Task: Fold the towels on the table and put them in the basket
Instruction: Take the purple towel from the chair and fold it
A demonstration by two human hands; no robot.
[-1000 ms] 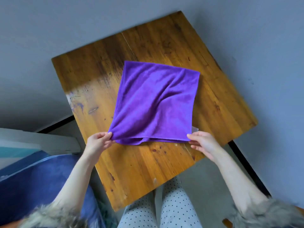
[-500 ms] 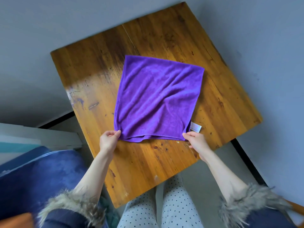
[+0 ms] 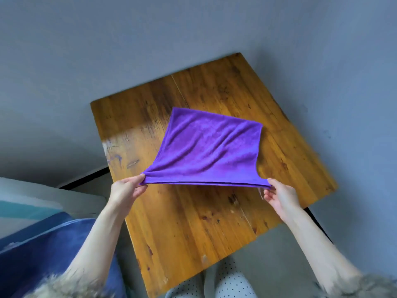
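Note:
A purple towel (image 3: 210, 147) lies spread on the wooden table (image 3: 184, 224), its far edge flat on the wood. The near edge is lifted off the table and pulled taut between my hands. My left hand (image 3: 126, 190) pinches the near left corner. My right hand (image 3: 279, 195) pinches the near right corner. No basket shows in this view.
A blue cushioned seat (image 3: 40, 254) stands at the lower left, with a white and teal object (image 3: 32, 203) behind it. Grey walls (image 3: 86, 50) close in behind and to the right of the table. My polka-dot trouser legs (image 3: 227, 282) sit below the table's near edge.
Both hands have raised the towel's near edge off the table and stretched it tight. The hands have moved further apart. The view has tilted, so the table sits lower in the frame.

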